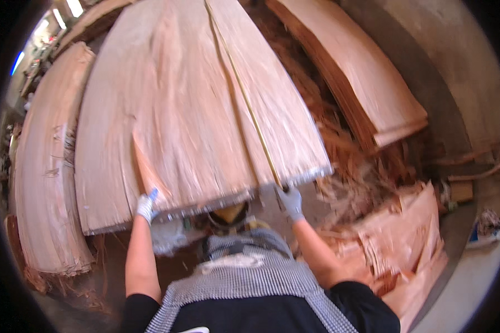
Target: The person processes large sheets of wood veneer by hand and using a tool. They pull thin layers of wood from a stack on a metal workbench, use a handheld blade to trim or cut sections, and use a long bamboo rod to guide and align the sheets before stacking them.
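A wide stack of pale pinkish wood veneer sheets [189,111] lies in front of me, its near edge ragged. My left hand [146,206], in a pale glove, is closed at that edge on a narrow, darker veneer strip [145,166] that tapers away across the stack. At the same edge further right, my right hand [289,202], also gloved, grips the near end of a long thin yellowish stick [244,94]. The stick lies lengthwise over the top sheet, beside a dark lengthwise gap or shadow. My fingertips are partly hidden and slightly blurred.
A narrower veneer stack [50,166] stands along the left. Another stack [355,61] lies at the far right, with shredded scraps [344,161] between it and the main one. Torn reddish sheets [400,238] are heaped near my right arm. Clear plastic [169,236] shows beneath the front edge.
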{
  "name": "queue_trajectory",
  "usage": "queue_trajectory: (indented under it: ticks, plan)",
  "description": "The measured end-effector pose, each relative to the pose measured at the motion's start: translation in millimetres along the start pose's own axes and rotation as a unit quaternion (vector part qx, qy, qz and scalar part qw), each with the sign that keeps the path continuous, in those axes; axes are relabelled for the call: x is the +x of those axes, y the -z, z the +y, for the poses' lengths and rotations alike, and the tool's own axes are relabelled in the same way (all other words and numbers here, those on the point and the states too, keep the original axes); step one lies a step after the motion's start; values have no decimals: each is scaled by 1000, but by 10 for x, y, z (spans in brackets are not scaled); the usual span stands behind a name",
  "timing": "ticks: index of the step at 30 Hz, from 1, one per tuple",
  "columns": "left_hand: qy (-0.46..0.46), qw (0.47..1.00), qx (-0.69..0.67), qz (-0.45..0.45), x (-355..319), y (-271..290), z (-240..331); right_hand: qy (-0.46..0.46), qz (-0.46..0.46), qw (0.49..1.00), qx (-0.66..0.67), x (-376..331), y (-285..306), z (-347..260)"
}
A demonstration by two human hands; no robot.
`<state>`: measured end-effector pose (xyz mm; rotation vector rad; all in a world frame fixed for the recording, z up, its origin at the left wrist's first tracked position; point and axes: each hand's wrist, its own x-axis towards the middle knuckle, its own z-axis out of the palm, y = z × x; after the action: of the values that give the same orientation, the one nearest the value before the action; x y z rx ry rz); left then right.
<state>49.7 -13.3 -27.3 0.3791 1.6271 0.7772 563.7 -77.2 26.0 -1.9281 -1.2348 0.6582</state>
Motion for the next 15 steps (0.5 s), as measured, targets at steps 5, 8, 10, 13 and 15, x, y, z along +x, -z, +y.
queue_trajectory:
  ticks: [5, 8, 10, 13, 15]
  plan:
    - [-6, 992, 101, 76, -143, -248, 165, -54, 4, 992, 115, -181, 63, 311]
    - [-5, 991, 102, 91, -314, -375, 227, -195, -58, 957, 207, -255, 153, 96]
    - [-1, 989, 104, 109, -302, -326, 173, -207, -72, 949, 228, -219, 46, -4]
    - [-24, 997, 66, 43, -386, -301, 177, -153, -114, 963, 192, -38, -135, -75]
    - [-30, 993, 96, 69, -252, -302, 83, -76, -125, 983, 113, 196, -485, 186]
